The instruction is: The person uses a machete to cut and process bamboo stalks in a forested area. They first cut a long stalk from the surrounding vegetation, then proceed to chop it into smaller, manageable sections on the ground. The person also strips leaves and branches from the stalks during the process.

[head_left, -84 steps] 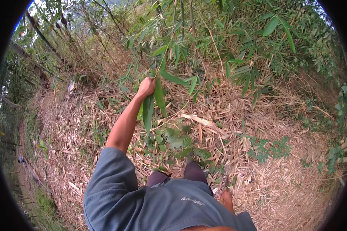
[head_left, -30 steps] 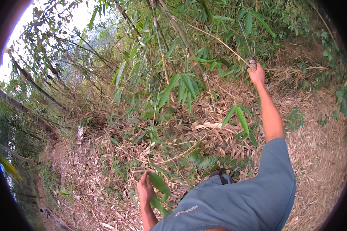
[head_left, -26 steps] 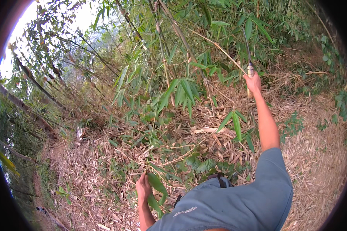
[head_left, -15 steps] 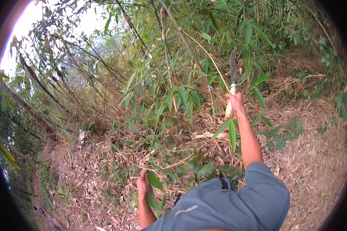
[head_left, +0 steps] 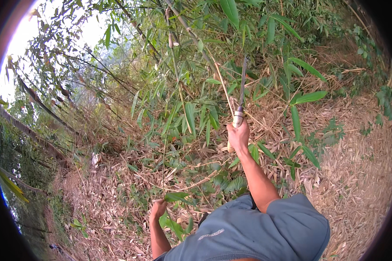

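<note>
Bamboo thicket (head_left: 196, 78) rises over ground covered in dry leaf litter (head_left: 344, 152). Right hand (head_left: 238, 137), fingers clamped on the handle, holds a long knife (head_left: 241, 93) upright against the stems. Left hand (head_left: 157, 209), fingers closed, grips green leaves (head_left: 175, 198) low down.

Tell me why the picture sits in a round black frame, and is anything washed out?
Head view: the fisheye lens leaves a black rim and bends straight stems near it; the sky at upper left is blown white; the knife in the right hand stays fairly sharp.
</note>
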A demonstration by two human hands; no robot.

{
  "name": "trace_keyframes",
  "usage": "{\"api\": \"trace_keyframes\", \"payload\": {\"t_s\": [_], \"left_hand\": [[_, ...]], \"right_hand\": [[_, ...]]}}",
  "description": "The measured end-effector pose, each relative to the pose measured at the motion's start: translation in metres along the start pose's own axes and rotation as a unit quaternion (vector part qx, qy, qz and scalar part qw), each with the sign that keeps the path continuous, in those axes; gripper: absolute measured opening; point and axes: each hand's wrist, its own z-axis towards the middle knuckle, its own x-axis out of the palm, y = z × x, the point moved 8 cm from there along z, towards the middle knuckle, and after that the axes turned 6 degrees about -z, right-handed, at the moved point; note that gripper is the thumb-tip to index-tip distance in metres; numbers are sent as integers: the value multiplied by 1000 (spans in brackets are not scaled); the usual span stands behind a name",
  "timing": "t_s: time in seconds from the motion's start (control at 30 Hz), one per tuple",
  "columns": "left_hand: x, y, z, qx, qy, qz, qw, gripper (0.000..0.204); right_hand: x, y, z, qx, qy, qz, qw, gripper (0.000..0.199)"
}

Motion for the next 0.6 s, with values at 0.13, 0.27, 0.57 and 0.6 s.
{"api": "trace_keyframes", "payload": {"t_s": [0.13,0.27,0.57,0.6], "left_hand": [[-91,-102,1,-17,32,213,976,42],[-189,-324,-25,191,-140,254,938,76],[-73,-534,184,218,117,-202,948,62],[-51,-531,214,143,149,-301,931,66]], "right_hand": [[6,-7,-27,13,14,14,1000,36],[14,-18,-56,41,36,30,998,34],[-3,-8,-102,-1,32,67,997,24],[-2,-9,-108,-1,40,70,997,24]]}}
